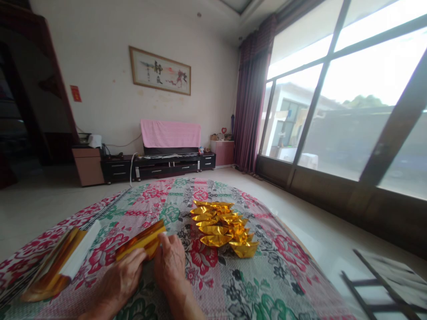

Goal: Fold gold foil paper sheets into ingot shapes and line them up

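A sheet of gold foil paper (144,240) lies partly rolled or folded between my hands, just over the flowered tablecloth. My left hand (125,275) grips its near edge, with the fingertips partly hidden behind the paper. At the sheet's right end, my right hand (171,258) pinches it between thumb and fingers. To the right stand several folded gold paper ingots (215,230), boat-shaped and set close together in rows. On the left rests a stack of gold foil sheets (55,271), curled, with a white underside showing along one edge.
The round table wears a flowered cloth (247,284). A dark-framed chair (376,284) stands at the lower right, beside tall windows (360,124). Against the far wall is a low black cabinet (167,169) with a pink cloth (171,133) above it.
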`<state>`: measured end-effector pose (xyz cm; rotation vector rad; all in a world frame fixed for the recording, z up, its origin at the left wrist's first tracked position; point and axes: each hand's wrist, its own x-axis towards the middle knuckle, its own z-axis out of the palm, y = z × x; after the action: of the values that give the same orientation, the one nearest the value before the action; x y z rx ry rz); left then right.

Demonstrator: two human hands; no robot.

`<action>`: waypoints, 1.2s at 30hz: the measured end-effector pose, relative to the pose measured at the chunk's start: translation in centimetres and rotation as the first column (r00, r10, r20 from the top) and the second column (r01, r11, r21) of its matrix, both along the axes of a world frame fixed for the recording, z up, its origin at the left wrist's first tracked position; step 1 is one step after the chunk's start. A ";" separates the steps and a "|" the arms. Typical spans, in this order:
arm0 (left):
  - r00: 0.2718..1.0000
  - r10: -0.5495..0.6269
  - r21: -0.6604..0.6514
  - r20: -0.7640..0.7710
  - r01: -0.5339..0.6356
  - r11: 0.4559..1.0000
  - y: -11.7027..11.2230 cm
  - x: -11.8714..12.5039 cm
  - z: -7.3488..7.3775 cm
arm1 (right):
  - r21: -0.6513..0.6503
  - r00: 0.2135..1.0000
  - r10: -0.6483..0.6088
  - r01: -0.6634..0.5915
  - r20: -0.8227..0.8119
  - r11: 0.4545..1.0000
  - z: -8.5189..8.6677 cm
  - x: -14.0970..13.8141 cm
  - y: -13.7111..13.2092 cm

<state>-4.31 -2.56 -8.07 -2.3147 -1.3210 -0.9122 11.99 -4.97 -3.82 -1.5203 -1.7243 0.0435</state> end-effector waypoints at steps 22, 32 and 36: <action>0.995 0.104 -0.049 -0.003 -0.104 0.993 2.1 1.0 2.8 | -0.061 0.998 0.000 -0.004 -0.064 0.998 -0.4 0.1 0.2; 0.996 0.090 -0.044 0.021 -0.089 0.995 2.6 0.6 2.3 | -0.047 0.999 0.000 -0.002 -0.041 0.999 -0.1 0.2 0.1; 0.995 0.100 -0.054 0.025 -0.098 0.994 2.7 0.5 2.2 | -0.045 0.999 -0.005 0.003 -0.045 0.999 -0.2 0.2 0.2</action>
<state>-3.81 0.15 -5.91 -2.2599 -1.4738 -0.8908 12.14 -4.78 -4.06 -1.5437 -1.6947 0.1143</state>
